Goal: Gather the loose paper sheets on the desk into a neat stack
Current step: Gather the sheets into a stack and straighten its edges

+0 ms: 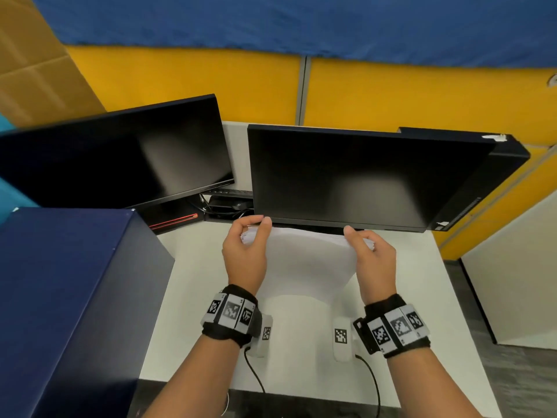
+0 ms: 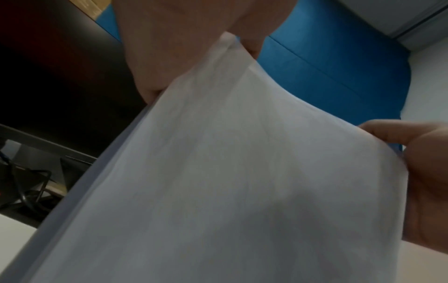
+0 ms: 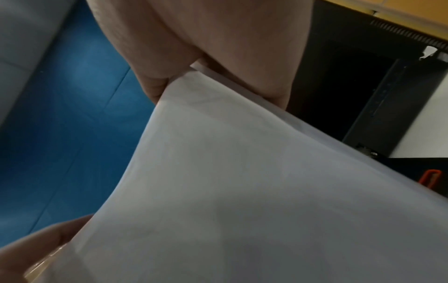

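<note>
A stack of white paper sheets (image 1: 304,260) stands upright over the white desk (image 1: 422,297), in front of the right monitor, its middle sagging toward me. My left hand (image 1: 254,236) pinches its upper left corner and my right hand (image 1: 360,241) pinches its upper right corner. In the left wrist view the paper sheets (image 2: 242,172) fill the frame, with my left hand (image 2: 184,63) gripping the top edge and the right hand's fingers (image 2: 426,172) at the far side. The right wrist view shows the paper sheets (image 3: 242,191) held by my right hand (image 3: 213,63).
Two dark monitors (image 1: 126,155) (image 1: 361,176) stand at the back of the desk. A dark blue box (image 1: 60,297) rises at the left. Cables (image 1: 226,206) lie between the monitors. Yellow and blue partition panels (image 1: 391,92) close off the back. The desk's front edge is near my wrists.
</note>
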A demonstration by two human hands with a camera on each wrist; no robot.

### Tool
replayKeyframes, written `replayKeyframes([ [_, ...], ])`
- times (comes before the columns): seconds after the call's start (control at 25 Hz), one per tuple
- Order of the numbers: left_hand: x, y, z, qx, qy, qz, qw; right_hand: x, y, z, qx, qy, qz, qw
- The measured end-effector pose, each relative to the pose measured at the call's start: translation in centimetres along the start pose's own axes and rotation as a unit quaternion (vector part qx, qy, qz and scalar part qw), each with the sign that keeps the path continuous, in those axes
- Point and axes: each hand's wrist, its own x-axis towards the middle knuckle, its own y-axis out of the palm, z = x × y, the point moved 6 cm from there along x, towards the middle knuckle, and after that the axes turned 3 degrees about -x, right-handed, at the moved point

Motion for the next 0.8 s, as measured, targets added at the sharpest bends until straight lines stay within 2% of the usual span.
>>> replayKeyframes([
  [0.12, 0.3, 0.1, 0.5, 0.010, -0.043, 0.011, 0.999, 0.2, -0.1, 0.6, 0.011, -0.014, 0.012, 1.000],
  [0.2, 0.5, 0.3, 0.8, 0.022, -0.063, 0.016, 0.998, 0.1, -0.4, -0.4, 0.043, -0.032, 0.071, 0.996],
  [0.28, 0.6, 0.4, 0.8, 0.027, -0.083, 0.019, 0.996, -0.4, -0.1, -3.2, 0.032, -0.002, 0.129, 0.991],
  [0.32, 0.7, 0.4, 0.8, 0.031, -0.092, 0.022, 0.995, -0.7, 0.2, -4.5, 0.005, 0.022, 0.131, 0.991],
  [0.36, 0.8, 0.2, 0.4, 0.048, -0.091, 0.027, 0.994, -1.0, 0.5, -5.4, -0.015, 0.042, 0.116, 0.992],
  [0.44, 1.6, -1.0, -1.5, 0.107, -0.018, 0.043, 0.993, -1.0, 1.4, -5.3, -0.022, 0.055, 0.084, 0.995],
  [0.48, 2.3, -1.8, -2.8, 0.168, 0.046, 0.069, 0.982, -0.8, 1.9, -4.4, -0.023, 0.040, 0.084, 0.995],
  [0.52, 2.8, -2.2, -4.4, 0.257, 0.120, 0.119, 0.952, -0.3, 2.4, -3.1, -0.042, 0.004, 0.096, 0.995],
  [0.56, 3.0, -2.1, -5.7, 0.367, 0.193, 0.179, 0.892, -0.1, 3.1, -1.5, -0.079, -0.043, 0.117, 0.989],
  [0.6, 3.1, -1.6, -6.5, 0.454, 0.238, 0.230, 0.827, 0.1, 3.8, 0.2, -0.128, -0.092, 0.146, 0.977],
  [0.64, 3.2, -1.1, -6.6, 0.500, 0.248, 0.276, 0.782, -0.1, 4.7, 2.0, -0.178, -0.146, 0.173, 0.958],
  [0.68, 2.9, -0.7, -6.7, 0.509, 0.235, 0.306, 0.769, -0.4, 5.5, 3.5, -0.220, -0.198, 0.190, 0.936],
  [0.72, 2.6, -0.3, -6.9, 0.491, 0.213, 0.316, 0.783, -0.5, 6.0, 4.6, -0.246, -0.235, 0.199, 0.919],
  [0.8, 2.6, -0.5, -6.1, 0.446, 0.168, 0.300, 0.826, 0.3, 5.3, 5.2, -0.261, -0.247, 0.200, 0.912],
])
